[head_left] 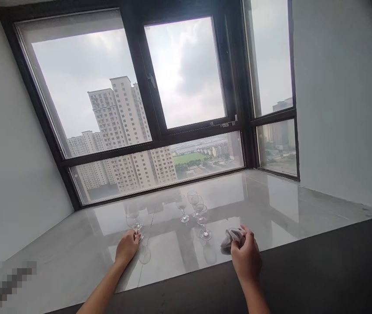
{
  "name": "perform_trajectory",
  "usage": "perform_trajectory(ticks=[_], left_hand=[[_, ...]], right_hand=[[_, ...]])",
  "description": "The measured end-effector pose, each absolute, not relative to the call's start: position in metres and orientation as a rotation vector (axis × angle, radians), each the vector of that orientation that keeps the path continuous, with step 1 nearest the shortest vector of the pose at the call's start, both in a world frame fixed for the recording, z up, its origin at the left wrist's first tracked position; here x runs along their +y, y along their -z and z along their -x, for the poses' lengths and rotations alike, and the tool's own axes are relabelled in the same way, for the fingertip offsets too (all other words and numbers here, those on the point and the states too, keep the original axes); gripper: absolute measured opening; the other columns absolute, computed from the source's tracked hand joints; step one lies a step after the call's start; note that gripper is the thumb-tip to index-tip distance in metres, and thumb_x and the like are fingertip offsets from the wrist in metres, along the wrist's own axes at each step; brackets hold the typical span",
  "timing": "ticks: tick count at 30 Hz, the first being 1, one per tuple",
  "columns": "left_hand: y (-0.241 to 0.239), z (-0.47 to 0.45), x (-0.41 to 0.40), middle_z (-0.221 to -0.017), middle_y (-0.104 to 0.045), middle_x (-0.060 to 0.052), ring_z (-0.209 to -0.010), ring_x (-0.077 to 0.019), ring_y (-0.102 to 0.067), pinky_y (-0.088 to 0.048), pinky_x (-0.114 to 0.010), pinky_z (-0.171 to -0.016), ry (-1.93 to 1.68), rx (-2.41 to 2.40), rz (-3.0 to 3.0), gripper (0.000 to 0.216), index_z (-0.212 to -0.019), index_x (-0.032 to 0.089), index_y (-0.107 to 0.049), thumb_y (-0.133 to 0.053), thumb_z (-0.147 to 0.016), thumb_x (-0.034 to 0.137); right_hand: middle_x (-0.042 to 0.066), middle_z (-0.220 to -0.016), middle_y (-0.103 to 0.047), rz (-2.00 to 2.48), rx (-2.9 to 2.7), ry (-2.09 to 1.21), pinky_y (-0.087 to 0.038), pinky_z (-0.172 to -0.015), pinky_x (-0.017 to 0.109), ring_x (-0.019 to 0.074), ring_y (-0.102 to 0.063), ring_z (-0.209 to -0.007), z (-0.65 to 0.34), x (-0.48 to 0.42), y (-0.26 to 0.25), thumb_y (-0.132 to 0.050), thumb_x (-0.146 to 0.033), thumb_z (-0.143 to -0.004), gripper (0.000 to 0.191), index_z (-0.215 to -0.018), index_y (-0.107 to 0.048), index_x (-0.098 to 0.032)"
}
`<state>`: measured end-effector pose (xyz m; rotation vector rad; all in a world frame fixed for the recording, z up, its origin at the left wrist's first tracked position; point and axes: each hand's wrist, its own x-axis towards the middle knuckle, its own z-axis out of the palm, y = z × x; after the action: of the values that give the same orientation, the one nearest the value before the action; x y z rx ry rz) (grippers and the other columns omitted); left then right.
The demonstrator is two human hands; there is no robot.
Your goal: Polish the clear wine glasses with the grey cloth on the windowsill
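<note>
My left hand (127, 246) is closed round the stem of a clear wine glass (134, 221) that stands upright on the glossy marble sill (271, 205). My right hand (246, 255) is closed on a small grey cloth (233, 237) that rests on the sill near its front edge. Three more clear wine glasses stand between my hands: one (182, 208) at the back left, one (193, 200) behind it to the right, and one (203, 220) closest to the cloth.
A large dark-framed window (160, 131) runs along the back of the sill, with a handle on the middle pane. White walls close in both sides. A dark ledge (319, 270) borders the sill's front edge.
</note>
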<state>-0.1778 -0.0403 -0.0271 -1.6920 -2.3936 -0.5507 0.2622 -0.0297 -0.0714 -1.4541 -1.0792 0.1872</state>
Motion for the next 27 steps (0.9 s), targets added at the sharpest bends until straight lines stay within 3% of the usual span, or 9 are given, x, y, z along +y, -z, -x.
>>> perform_trajectory(ticks=[8, 13, 19, 27], left_hand=[[0.022, 0.156, -0.049, -0.117, -0.066, -0.015, -0.113, -0.0298, -0.058, -0.039, -0.042, -0.097, 0.364, -2.399, 1.38, 0.038, -0.113, 0.017, -0.065, -0.043, -0.094, 0.041], [0.023, 0.156, -0.045, -0.118, -0.065, -0.016, -0.115, -0.0295, -0.057, -0.034, -0.045, -0.103, 0.359, -2.472, 1.354, 0.04, -0.111, 0.017, -0.066, -0.04, -0.094, 0.043], [0.025, 0.157, -0.043, -0.119, -0.064, -0.017, -0.117, -0.0304, -0.056, -0.031, -0.046, -0.106, 0.342, -2.494, 1.321, 0.04, -0.109, 0.016, -0.066, -0.037, -0.095, 0.04], [0.025, 0.157, -0.043, -0.119, -0.064, -0.017, -0.116, -0.0298, -0.056, -0.031, -0.046, -0.106, 0.309, -2.484, 1.327, 0.039, -0.109, 0.014, -0.064, -0.035, -0.096, 0.037]], right_hand=[[0.016, -0.11, -0.068, 1.455, -1.137, -0.075, -0.045, -0.078, 0.042, 0.0337, -0.061, -0.097, -0.258, -0.03, 0.064, -0.049, -0.032, -0.077, 0.057, -0.131, -0.05, -0.015], [0.016, -0.114, -0.068, 1.389, -1.241, 0.07, -0.044, -0.09, 0.048, 0.0345, -0.06, -0.097, -0.25, -0.032, 0.054, -0.056, -0.038, -0.075, 0.065, -0.134, -0.048, -0.014], [0.019, -0.114, -0.066, 1.324, -1.25, 0.165, -0.034, -0.105, 0.055, 0.0336, -0.059, -0.103, -0.239, -0.039, 0.04, -0.057, -0.044, -0.078, 0.061, -0.129, -0.051, -0.011], [0.013, -0.117, -0.068, 1.265, -1.392, 0.065, -0.033, -0.108, 0.052, 0.0279, -0.062, -0.098, -0.213, -0.048, 0.035, -0.055, -0.038, -0.083, 0.059, -0.137, -0.043, -0.017]])
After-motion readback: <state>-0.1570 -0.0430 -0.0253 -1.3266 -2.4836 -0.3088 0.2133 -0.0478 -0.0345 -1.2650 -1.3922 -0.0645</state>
